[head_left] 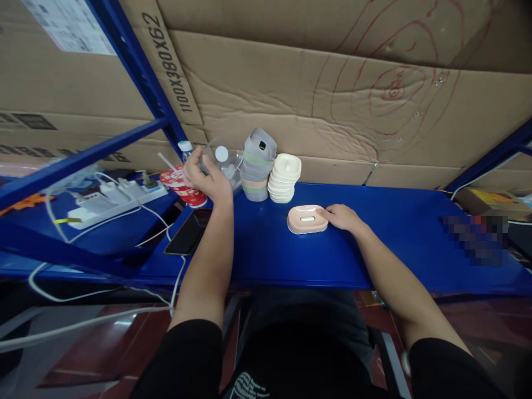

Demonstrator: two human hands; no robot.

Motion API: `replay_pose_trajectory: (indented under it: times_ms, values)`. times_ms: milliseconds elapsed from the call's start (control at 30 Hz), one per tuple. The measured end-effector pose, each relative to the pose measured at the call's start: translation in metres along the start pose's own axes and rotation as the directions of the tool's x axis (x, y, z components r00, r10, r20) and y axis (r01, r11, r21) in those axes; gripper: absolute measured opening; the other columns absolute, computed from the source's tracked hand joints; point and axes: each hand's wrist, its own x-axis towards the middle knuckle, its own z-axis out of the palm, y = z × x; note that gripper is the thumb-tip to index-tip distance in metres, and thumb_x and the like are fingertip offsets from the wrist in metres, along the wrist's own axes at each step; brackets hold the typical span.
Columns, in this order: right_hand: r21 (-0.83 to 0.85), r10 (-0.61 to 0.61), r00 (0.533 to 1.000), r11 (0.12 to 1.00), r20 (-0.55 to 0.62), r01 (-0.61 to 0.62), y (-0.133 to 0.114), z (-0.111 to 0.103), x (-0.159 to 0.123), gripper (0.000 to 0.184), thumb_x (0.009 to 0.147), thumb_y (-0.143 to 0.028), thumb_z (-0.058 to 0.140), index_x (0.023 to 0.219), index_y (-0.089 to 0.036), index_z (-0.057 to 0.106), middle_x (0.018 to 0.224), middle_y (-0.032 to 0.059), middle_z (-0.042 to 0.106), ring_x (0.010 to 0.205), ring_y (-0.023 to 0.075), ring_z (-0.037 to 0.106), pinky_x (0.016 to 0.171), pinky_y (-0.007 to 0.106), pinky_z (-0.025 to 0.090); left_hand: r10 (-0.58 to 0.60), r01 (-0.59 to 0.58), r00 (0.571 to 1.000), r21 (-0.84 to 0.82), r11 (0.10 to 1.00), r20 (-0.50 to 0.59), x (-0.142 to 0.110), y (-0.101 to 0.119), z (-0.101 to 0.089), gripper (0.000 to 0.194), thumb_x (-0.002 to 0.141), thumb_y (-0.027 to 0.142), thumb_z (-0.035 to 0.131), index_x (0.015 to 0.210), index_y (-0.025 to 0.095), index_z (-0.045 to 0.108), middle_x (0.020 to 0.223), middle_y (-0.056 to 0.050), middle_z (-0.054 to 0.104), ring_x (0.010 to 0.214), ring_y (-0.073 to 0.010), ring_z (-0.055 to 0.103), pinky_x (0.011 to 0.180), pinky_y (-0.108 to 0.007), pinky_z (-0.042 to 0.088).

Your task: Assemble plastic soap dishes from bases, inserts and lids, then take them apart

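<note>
My left hand (206, 176) reaches to the back of the blue shelf (374, 244), its fingers curled at the rim of a clear plastic bag or container (226, 160) that holds small white pieces. My right hand (341, 216) rests on the shelf, fingertips against the right edge of a pink soap dish (306, 219) with a white insert in it. Just behind stand a stack of grey and pastel dishes (257, 164) and a stack of white inserts (284, 178).
A red printed cup (183, 185) and a bottle (185, 148) stand left of my left hand. A white power strip (112, 200) with cables and a black phone (187, 235) lie at the left. Cardboard boxes line the back wall; blue rack posts frame the shelf.
</note>
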Motion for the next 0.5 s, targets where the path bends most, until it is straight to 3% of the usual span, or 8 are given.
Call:
replay_pose_trajectory:
  times_ms: [167, 267, 333, 367, 433, 500]
  values:
    - [0.017, 0.016, 1.0, 1.0, -0.024, -0.015, -0.002, -0.004, -0.004, 0.07, 0.101, -0.078, 0.034, 0.077, -0.023, 0.071, 0.094, 0.0101, 0.079, 0.089, 0.0261, 0.072, 0.063, 0.029, 0.036, -0.022, -0.001, 0.995, -0.231, 0.973, -0.097, 0.006, -0.004, -0.004, 0.037, 0.113, 0.037, 0.029, 0.129, 0.017, 0.057, 0.13, -0.012, 0.064, 0.124, -0.0229, 0.063, 0.109, -0.048, 0.049]
    - [0.07, 0.041, 0.985, 0.997, -0.169, -0.029, -0.005, -0.008, -0.007, 0.066, 0.099, -0.076, 0.04, 0.072, -0.022, 0.066, 0.086, 0.0104, 0.076, 0.084, 0.0255, 0.069, 0.063, 0.03, 0.036, -0.037, 0.0, 0.99, -0.26, 0.966, -0.138, -0.001, 0.006, -0.007, 0.04, 0.113, 0.039, 0.026, 0.13, 0.018, 0.056, 0.128, -0.013, 0.063, 0.109, -0.0213, 0.068, 0.099, -0.044, 0.055]
    - [0.247, 0.03, 0.962, 0.968, -0.271, 0.04, -0.01, -0.01, -0.01, 0.064, 0.098, -0.075, 0.044, 0.071, -0.021, 0.066, 0.077, 0.0085, 0.072, 0.075, 0.0226, 0.065, 0.062, 0.03, 0.037, -0.009, -0.027, 0.992, -0.279, 0.96, -0.125, -0.015, 0.018, -0.009, 0.041, 0.112, 0.041, 0.027, 0.13, 0.02, 0.057, 0.122, -0.012, 0.065, 0.096, -0.0188, 0.07, 0.093, -0.04, 0.057]
    - [0.385, 0.014, 0.956, 0.917, -0.293, 0.104, -0.014, -0.011, -0.012, 0.063, 0.097, -0.076, 0.046, 0.074, -0.021, 0.067, 0.071, 0.0067, 0.07, 0.069, 0.0205, 0.062, 0.06, 0.03, 0.037, 0.025, -0.053, 0.995, -0.304, 0.951, -0.096, -0.024, 0.026, -0.01, 0.042, 0.112, 0.043, 0.028, 0.13, 0.02, 0.058, 0.118, -0.011, 0.066, 0.089, -0.0176, 0.07, 0.089, -0.038, 0.058]
    - [0.672, -0.044, 0.962, 0.707, -0.271, 0.221, -0.024, -0.012, -0.018, 0.063, 0.094, -0.078, 0.05, 0.088, -0.02, 0.072, 0.063, 0.0024, 0.065, 0.055, 0.0159, 0.052, 0.053, 0.028, 0.036, 0.127, -0.138, 0.99, -0.405, 0.904, -0.055, -0.047, 0.041, -0.012, 0.043, 0.111, 0.049, 0.033, 0.127, 0.019, 0.059, 0.109, -0.009, 0.068, 0.081, -0.0168, 0.069, 0.08, -0.037, 0.058]
    - [0.86, -0.133, 0.971, 0.45, -0.201, 0.24, -0.036, -0.013, -0.024, 0.067, 0.093, -0.081, 0.052, 0.107, -0.019, 0.073, 0.063, 0.0004, 0.065, 0.044, 0.0126, 0.043, 0.045, 0.027, 0.031, 0.297, -0.258, 0.955, -0.447, 0.856, 0.019, -0.072, 0.054, -0.013, 0.041, 0.109, 0.049, 0.04, 0.121, 0.018, 0.063, 0.106, -0.01, 0.07, 0.098, -0.0213, 0.071, 0.09, -0.04, 0.057]
